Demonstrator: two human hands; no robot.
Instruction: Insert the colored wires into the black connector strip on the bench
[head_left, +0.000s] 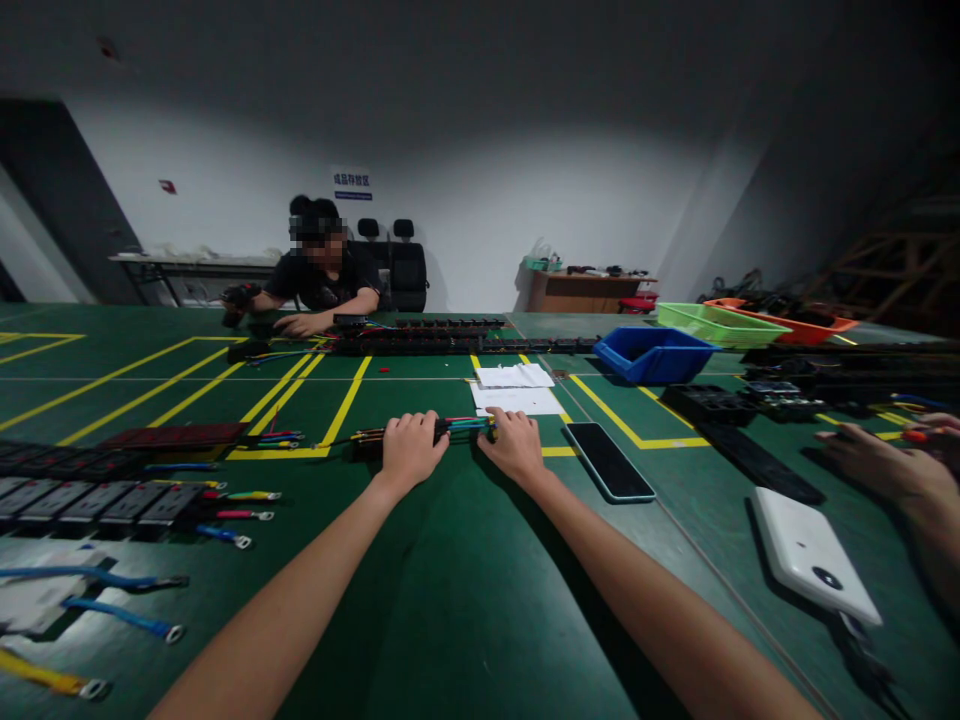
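Observation:
My left hand (pixel 409 450) is closed over a dark part with a bundle of wires, resting low over the table. Coloured wires (pixel 466 424), among them blue and red ones, run from under it toward the right. At their far end my right hand (pixel 513 444) has its fingers curled round the wire ends; the exact tips are hidden. White paper sheets (pixel 517 400) lie just beyond my right hand. A black-screened phone (pixel 609 462) rests to its right.
Socket strips (pixel 112 508) with lugged wires lie at the left. A blue bin (pixel 654 356), a green tray (pixel 716 325) and a white power bank (pixel 814 555) are on the right. One person (pixel 322 275) works across the table; another person's hand (pixel 885 465) is at right.

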